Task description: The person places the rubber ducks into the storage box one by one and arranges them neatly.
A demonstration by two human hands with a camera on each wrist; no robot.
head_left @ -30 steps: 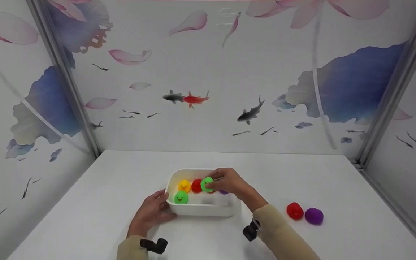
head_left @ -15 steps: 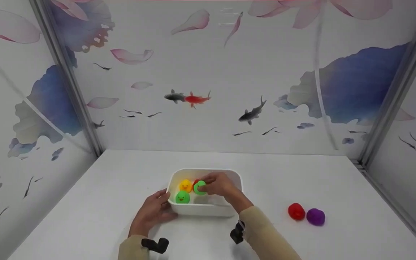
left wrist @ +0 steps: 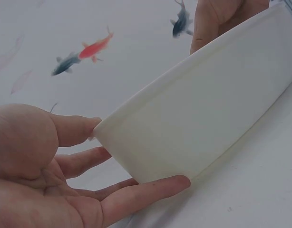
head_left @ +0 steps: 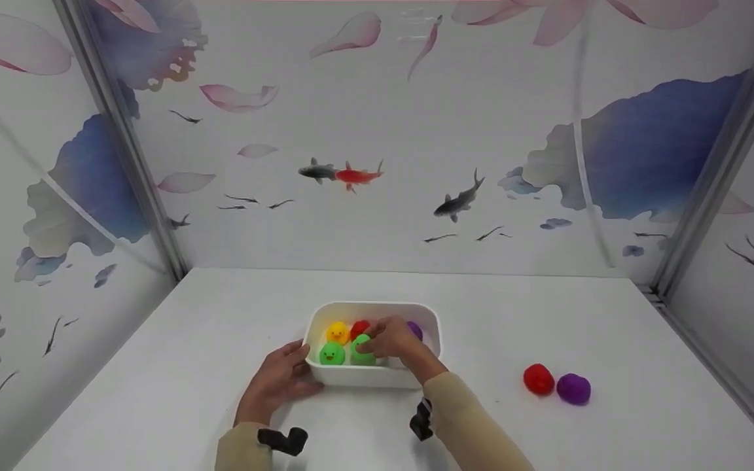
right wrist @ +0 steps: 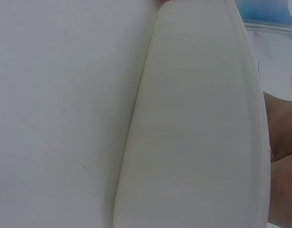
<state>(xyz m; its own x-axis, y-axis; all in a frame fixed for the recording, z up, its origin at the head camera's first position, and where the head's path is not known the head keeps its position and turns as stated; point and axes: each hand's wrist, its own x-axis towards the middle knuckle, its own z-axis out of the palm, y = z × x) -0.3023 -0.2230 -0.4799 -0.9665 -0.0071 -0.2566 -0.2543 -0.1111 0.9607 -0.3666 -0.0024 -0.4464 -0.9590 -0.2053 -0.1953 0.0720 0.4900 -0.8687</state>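
A white rectangular tub (head_left: 377, 376) stands on the table. My left hand (head_left: 279, 376) holds its left end; in the left wrist view the thumb (left wrist: 77, 130) is at the rim and the fingers lie along the side and lower edge. My right hand (head_left: 393, 340) reaches inside and pinches a green duck-faced ball (head_left: 362, 351) low in the tub. Left of it sits another green ball with a duck face (head_left: 332, 354), with a yellow one (head_left: 337, 333) behind. A red ball (head_left: 359, 328) and a purple ball (head_left: 414, 330) show partly behind the right hand. In the right wrist view the tub's wall hides the fingertips.
On the white table (head_left: 233, 314), right of the tub, a red ball (head_left: 538, 379) and a purple ball (head_left: 574, 389) lie side by side. Printed panels (head_left: 377, 242) with fish and petals enclose the back and sides.
My right hand has moved left and down into the tub with the green duck-faced ball, which now sits beside the other green one. The left hand keeps its hold on the tub.
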